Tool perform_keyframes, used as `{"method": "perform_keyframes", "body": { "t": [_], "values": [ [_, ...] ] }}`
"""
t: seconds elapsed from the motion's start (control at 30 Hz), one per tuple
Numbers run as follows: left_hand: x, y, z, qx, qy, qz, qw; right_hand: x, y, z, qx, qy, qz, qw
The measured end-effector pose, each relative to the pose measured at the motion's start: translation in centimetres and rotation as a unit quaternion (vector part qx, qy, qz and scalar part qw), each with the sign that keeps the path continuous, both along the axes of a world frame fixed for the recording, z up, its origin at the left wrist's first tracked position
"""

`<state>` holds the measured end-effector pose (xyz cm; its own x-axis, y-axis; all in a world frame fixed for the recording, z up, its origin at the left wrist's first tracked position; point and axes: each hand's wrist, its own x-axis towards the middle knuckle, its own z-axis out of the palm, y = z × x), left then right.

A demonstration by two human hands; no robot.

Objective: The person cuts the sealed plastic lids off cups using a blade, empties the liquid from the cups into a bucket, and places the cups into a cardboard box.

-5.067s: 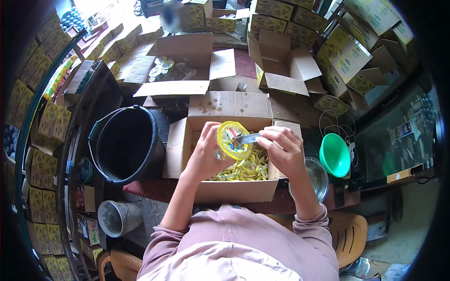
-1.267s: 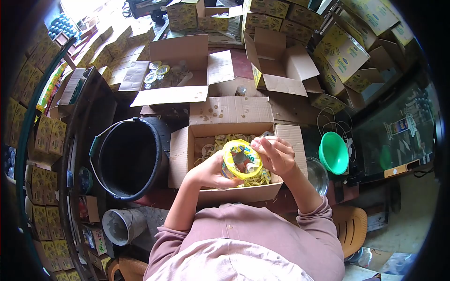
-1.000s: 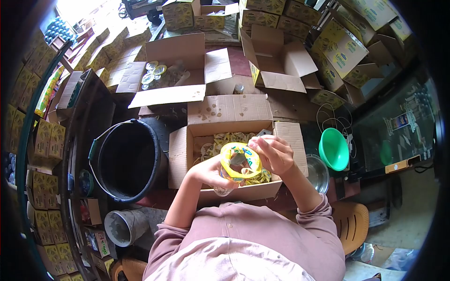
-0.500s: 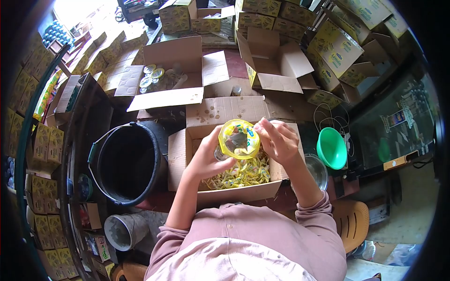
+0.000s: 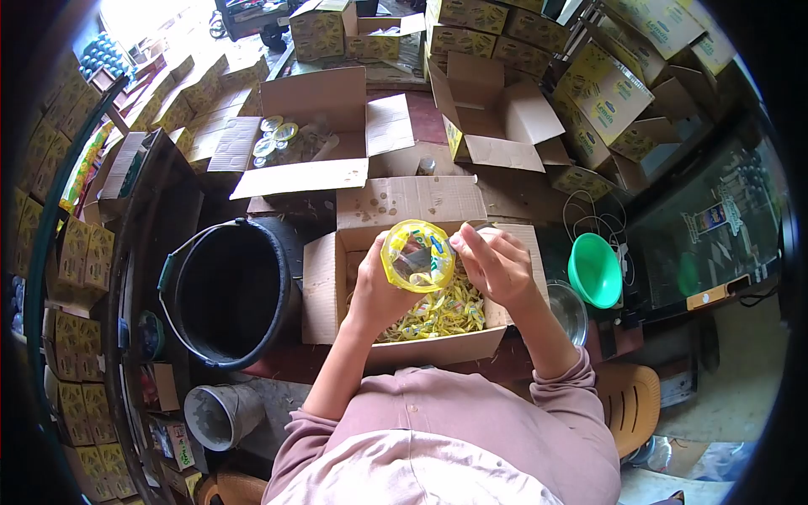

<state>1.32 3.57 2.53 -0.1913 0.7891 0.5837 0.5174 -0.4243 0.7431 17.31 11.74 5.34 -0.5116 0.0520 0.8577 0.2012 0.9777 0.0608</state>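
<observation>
My left hand (image 5: 376, 290) is wrapped around a clear jar with a yellow rim (image 5: 390, 271). The jar's mouth tilts up toward me, and small printed wrappers, white with yellow, green and blue, show around its inside. Close to the right side of that rim is my right hand (image 5: 498, 265), thumb and index finger pinched together; whatever they hold, if anything, cannot be made out. Below both hands stands an open cardboard box (image 5: 438, 347) holding a heap of small yellow-wrapped candies (image 5: 433, 318).
A large black bucket (image 5: 290, 295) stands left of the box, with a smaller grey bucket (image 5: 252, 412) below it. On the right are a green bowl (image 5: 596, 271) and a clear bowl (image 5: 575, 313). Farther back, one open carton (image 5: 303, 178) contains jars; another open carton (image 5: 505, 151) is beside it.
The jar has moved slightly left and its mouth has turned, with my left fingers now more behind it. My right hand has shifted slightly left, still pinched near the rim.
</observation>
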Motion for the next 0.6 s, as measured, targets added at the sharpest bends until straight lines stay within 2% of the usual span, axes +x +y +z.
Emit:
{"method": "perform_keyframes", "body": {
  "t": [0.6],
  "values": [
    [-0.59, -0.33, 0.01, -0.083, -0.022, -0.117, 0.989, 0.53, -0.32, -0.49, -0.009, 0.004, 0.011, 1.0]
  ]
}}
